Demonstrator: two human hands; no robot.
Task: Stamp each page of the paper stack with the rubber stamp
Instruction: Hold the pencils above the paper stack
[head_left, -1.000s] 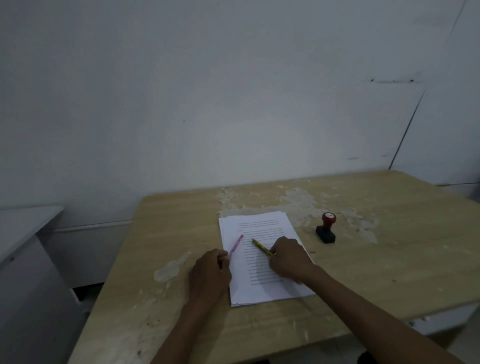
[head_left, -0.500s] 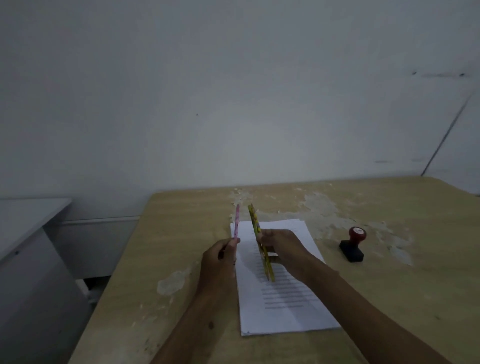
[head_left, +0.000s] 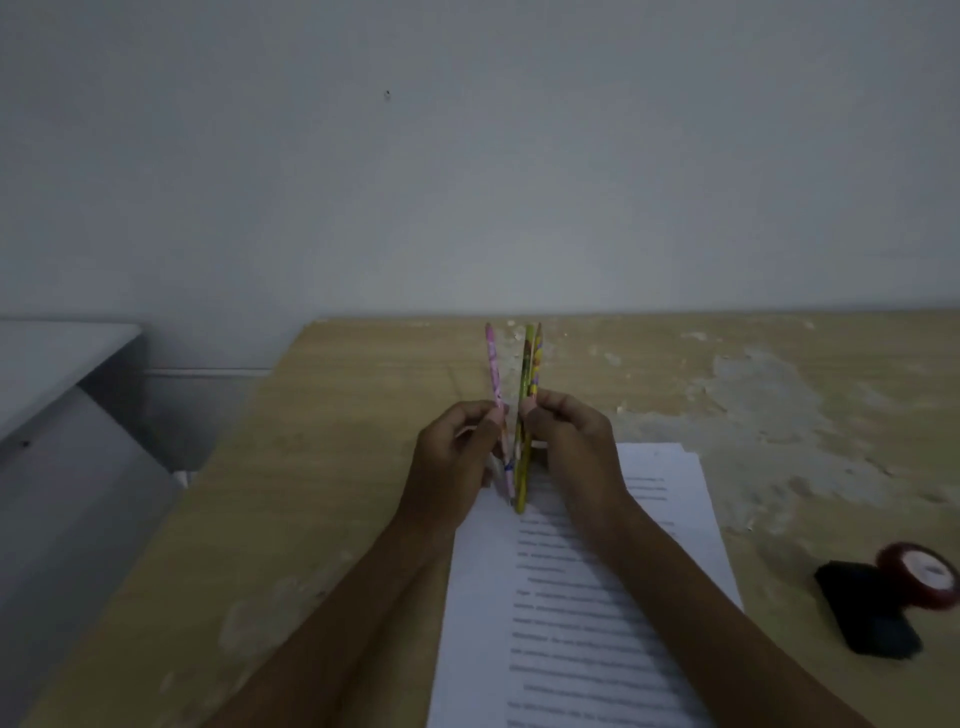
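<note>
Here, the left hand (head_left: 457, 457) pinches a pink pencil (head_left: 494, 374) upright in its fingers (head_left: 491, 421) while the right hand (head_left: 571, 441) pinches a yellow pencil (head_left: 529, 364) beside it, both held above the top of the paper stack (head_left: 597, 597). The rubber stamp (head_left: 893, 597) lies on the desk (head_left: 311, 493), well right of both hands, untouched.
</note>
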